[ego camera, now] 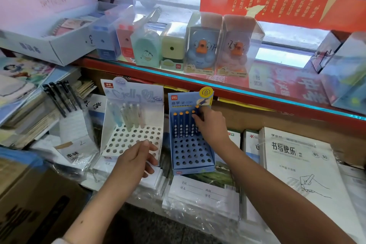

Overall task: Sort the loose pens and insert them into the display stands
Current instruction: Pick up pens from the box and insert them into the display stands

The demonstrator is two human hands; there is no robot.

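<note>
Two perforated display stands sit side by side on stacked notebooks. The white stand [126, 142] on the left has several pale pastel pens [126, 115] upright in its back rows. In the back row of the blue stand [190, 156] on the right stand several dark blue pens [181, 123] with orange tips. My right hand [212, 127] pinches one blue pen [197, 114] at the right end of that back row, upright over the holes. My left hand [136, 160] rests over the front right corner of the white stand, fingers loosely bent, holding nothing.
Black pens [59, 99] stand in a clear box at the left. Wrapped notebooks [297, 164] lie to the right and below the stands. A red-edged glass shelf [217, 83] above carries boxed pencil sharpeners. A cardboard box [29, 204] sits at the lower left.
</note>
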